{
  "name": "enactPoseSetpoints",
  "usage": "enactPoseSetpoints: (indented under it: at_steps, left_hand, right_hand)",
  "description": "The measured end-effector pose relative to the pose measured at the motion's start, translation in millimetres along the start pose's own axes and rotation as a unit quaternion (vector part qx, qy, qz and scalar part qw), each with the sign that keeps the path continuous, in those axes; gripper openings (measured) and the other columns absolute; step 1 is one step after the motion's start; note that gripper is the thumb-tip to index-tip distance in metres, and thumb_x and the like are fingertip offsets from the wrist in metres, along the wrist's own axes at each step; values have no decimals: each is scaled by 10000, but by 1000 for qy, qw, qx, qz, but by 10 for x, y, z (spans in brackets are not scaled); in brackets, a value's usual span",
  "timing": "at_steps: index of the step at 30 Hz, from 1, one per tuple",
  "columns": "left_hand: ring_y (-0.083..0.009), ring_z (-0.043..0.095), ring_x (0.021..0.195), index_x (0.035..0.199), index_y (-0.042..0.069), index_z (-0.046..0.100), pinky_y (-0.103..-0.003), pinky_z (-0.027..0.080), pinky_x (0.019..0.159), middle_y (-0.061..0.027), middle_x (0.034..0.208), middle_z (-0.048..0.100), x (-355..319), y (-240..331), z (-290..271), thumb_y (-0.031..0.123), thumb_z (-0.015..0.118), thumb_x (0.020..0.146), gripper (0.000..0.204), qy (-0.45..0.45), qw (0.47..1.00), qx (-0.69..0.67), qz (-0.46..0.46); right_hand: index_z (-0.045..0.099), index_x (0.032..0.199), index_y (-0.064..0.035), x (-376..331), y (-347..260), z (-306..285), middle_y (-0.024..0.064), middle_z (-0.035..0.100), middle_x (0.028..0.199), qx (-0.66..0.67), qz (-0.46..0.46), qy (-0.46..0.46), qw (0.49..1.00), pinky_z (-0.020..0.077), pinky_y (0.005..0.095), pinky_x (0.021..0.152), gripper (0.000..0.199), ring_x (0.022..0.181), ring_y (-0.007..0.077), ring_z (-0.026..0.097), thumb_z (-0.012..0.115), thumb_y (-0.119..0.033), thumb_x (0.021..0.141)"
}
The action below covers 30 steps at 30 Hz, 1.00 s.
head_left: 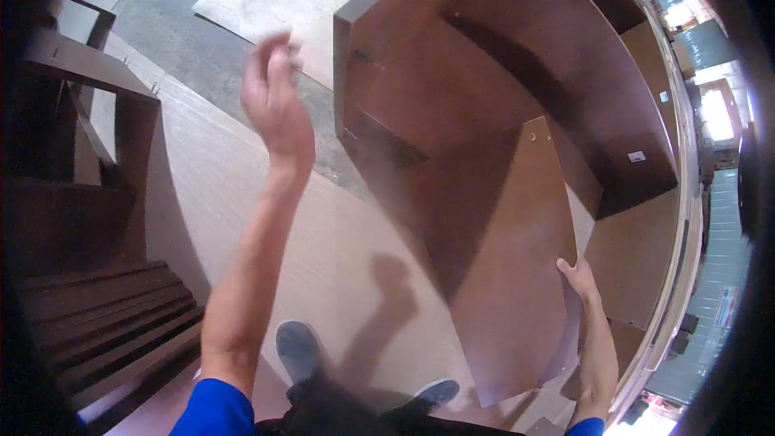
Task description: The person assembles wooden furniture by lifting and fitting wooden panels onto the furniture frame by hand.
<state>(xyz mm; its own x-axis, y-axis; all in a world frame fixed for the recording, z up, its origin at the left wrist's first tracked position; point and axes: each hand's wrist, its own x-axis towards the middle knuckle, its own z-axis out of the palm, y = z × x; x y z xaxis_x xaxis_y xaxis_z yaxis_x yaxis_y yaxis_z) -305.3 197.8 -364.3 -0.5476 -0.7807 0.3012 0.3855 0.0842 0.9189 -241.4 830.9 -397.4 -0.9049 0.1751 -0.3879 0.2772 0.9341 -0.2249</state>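
Note:
A flat brown wooden panel (517,299) stands tilted in front of me, with two small round holes near its upper end. My right hand (578,279) grips the panel's right edge, thumb on the near face and fingers hidden behind it. Beyond the panel is a large dark brown cabinet carcass (452,81) with boards forming compartments. My left hand (278,105) is raised in the air left of the carcass, empty, its fingers loosely bent and somewhat blurred. It appears apart from the carcass's left edge.
Dark brown furniture frames (89,137) stand at the left, above a stack of dark boards (121,315). A pale sheet (266,0) lies on the grey floor at the far side. My shoes (300,349) rest on a light board surface (323,250).

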Motion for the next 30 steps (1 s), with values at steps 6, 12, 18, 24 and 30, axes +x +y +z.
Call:
enactPoseSetpoints:
  at_steps: [6, 12, 18, 24, 30]
  left_hand:
    - [-224, 623, 966, 1118, -42, 647, -339, 451, 842, -125, 1015, 689, 924, 1013, 744, 342, 588, 896, 448, -446, 838, 315, -3]
    - [-471, 620, 1005, 1083, -63, 573, -527, 480, 878, -312, 1020, 649, 1052, 970, 1170, 164, 507, 852, 330, -496, 689, 526, 52]
    - [-458, 612, 987, 1091, -23, 510, -519, 479, 866, -281, 981, 653, 932, 842, 1331, 171, 527, 903, 271, -454, 716, 530, 39]
    - [-472, 615, 933, 1042, -18, 480, -525, 480, 810, -277, 896, 650, 974, 857, 1355, 165, 590, 900, 257, -438, 717, 543, 13]
    - [-484, 622, 866, 1043, -3, 470, -541, 484, 783, -283, 841, 649, 958, 867, 1406, 159, 613, 898, 260, -431, 714, 552, -10]
  right_hand:
    - [669, 1032, 10, 241, -993, -91, 247, 658, 1042, -174, -77, 27, 981, 498, 456, 862, 364, 1013, 403, 627, 643, -327, 899]
    - [642, 1034, 18, 657, -3220, 1392, 113, 666, 1027, 594, -137, -326, 723, 544, 291, 778, 226, 860, 171, 643, 508, -151, 967]
    - [606, 1127, -9, 582, -4757, 2237, 81, 646, 1127, 625, 53, -260, 734, 531, 294, 764, 248, 919, 158, 621, 548, -190, 968]
    - [592, 1157, -4, 529, -4995, 2187, 94, 640, 1152, 643, 127, -149, 741, 518, 310, 800, 283, 962, 180, 612, 555, -207, 963]
    - [577, 1187, 0, 564, -5142, 2036, 108, 635, 1177, 626, 150, -115, 757, 505, 326, 836, 321, 1005, 202, 604, 562, -223, 957]
